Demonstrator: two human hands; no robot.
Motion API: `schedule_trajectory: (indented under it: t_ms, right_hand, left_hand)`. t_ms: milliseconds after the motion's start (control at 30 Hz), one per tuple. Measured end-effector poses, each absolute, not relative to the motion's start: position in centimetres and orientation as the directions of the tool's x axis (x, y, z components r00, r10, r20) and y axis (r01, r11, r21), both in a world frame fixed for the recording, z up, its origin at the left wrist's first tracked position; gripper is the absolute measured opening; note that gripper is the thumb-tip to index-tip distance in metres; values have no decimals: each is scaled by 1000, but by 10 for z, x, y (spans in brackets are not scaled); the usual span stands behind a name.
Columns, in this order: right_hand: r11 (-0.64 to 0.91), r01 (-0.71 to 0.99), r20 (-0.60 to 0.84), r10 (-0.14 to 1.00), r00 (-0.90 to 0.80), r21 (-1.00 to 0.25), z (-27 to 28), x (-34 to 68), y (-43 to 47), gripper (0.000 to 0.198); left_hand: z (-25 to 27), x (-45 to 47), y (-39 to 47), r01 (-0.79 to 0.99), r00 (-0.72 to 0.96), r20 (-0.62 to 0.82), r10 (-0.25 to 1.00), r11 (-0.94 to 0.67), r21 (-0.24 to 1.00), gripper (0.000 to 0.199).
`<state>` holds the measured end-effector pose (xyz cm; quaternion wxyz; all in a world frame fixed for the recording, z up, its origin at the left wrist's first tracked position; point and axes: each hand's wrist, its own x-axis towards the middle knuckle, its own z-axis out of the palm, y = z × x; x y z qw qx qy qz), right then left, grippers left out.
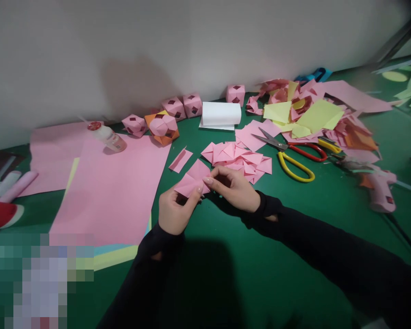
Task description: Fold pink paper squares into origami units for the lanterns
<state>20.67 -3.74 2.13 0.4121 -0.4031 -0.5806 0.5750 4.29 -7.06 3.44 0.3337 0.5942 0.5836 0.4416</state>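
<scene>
Between my two hands is a small pink square of origami paper [193, 177] with crease lines across it. My left hand [178, 208] pinches its lower edge, thumb on top. At the right corner, my right hand [234, 187] grips the paper between thumb and fingertips; some fingers are hidden beneath. A narrow folded pink strip [181, 159] lies just beyond the paper. Behind my right hand is a pile of folded pink paper pieces [239, 157].
Scissors with red and yellow handles [296, 171] lie right of the pile, near a pink glue gun [380, 187]. Pink sheets [113, 192] spread left under a small bottle [108, 136]. Folded paper balls [162, 127] line the wall. Paper scraps [315, 114] heap at back right.
</scene>
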Motion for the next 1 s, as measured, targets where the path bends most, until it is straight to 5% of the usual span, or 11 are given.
schedule_trajectory:
  t_ms: [1000]
  right_hand:
    - [75, -14, 74, 927, -367, -997, 26, 210, -39, 42]
  left_hand:
    - [39, 38, -69, 266, 43, -1, 999, -11, 964, 18]
